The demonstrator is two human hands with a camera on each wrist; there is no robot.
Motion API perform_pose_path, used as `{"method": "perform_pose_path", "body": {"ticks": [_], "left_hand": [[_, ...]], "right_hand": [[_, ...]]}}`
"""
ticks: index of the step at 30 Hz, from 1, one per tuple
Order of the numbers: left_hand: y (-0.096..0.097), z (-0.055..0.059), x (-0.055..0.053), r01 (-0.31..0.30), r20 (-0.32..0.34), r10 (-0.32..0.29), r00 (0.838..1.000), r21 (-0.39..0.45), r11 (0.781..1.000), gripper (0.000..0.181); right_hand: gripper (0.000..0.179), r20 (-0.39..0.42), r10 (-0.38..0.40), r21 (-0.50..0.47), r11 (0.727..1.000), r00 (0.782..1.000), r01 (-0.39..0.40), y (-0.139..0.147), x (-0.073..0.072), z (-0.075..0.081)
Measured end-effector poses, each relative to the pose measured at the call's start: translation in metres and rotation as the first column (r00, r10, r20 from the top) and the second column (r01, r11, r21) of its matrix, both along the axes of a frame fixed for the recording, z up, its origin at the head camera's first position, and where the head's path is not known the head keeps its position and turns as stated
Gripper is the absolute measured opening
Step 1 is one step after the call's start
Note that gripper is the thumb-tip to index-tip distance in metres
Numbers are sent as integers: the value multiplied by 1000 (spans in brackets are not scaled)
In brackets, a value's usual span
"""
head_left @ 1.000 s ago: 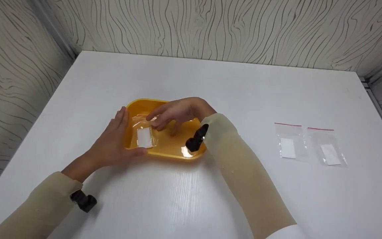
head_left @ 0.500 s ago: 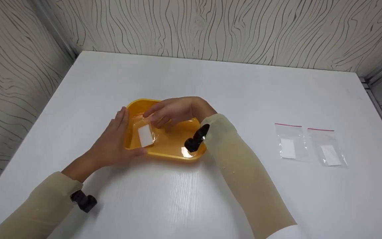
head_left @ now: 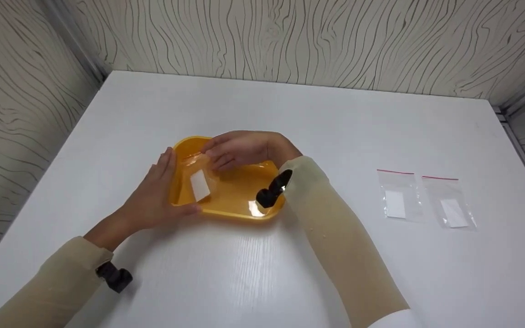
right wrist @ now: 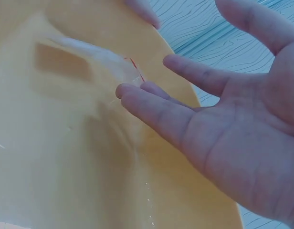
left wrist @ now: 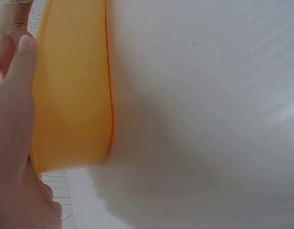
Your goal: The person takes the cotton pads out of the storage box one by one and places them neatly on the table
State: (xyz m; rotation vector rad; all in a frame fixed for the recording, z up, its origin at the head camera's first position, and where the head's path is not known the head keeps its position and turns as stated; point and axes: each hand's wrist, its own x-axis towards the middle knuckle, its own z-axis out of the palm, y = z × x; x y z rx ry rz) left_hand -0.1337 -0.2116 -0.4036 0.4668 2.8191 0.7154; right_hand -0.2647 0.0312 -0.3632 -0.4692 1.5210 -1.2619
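A small clear zip bag [head_left: 200,186] with a red seal line and a white card inside is raised at an angle within a yellow plastic tray [head_left: 233,214]. My right hand [head_left: 243,148] reaches in from the right and pinches the bag near its sealed end with the fingertips. In the right wrist view the bag [right wrist: 101,53] hangs over its shadow, its red line right by the fingertips. My left hand [head_left: 151,196] lies along the tray's left side, fingers straight on the outer wall and thumb at the near rim. The left wrist view shows the tray's outer wall [left wrist: 73,90] beside that thumb.
Two similar zip bags, the left one [head_left: 396,200] and the right one [head_left: 451,209], lie flat on the white table [head_left: 335,123] at the right. A patterned wall [head_left: 271,41] stands behind the table. Black wrist cameras sit on both sleeves.
My right fingers have closed on the bag and lifted and tilted it off the tray's bottom. The left hand, the tray and the two other bags stay in place.
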Motion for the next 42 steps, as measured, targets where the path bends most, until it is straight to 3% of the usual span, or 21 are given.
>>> {"method": "perform_pose_path", "body": {"ticks": [6, 20, 26, 34, 42], "left_hand": [[-1, -2, 0, 19, -12, -19, 1000, 11, 1000, 132], [-1, -3, -1, 6, -10, -6, 1000, 18, 1000, 129], [0, -1, 0, 1, 0, -1, 1000, 18, 1000, 129], [0, 0, 1, 3, 14, -3, 1000, 5, 1000, 130], [0, 0, -1, -1, 10, 1, 1000, 9, 1000, 130]], "right_hand": [[57, 52, -54, -43, 997, 997, 57, -2, 4, 0], [56, 0, -53, -9, 999, 999, 53, -5, 5, -2], [53, -22, -13, 66, 998, 1000, 14, -9, 6, -3], [47, -107, 153, 180, 975, 982, -132, -21, 12, -3], [34, -180, 176, 233, 964, 968, -132, -28, 14, 1]]}}
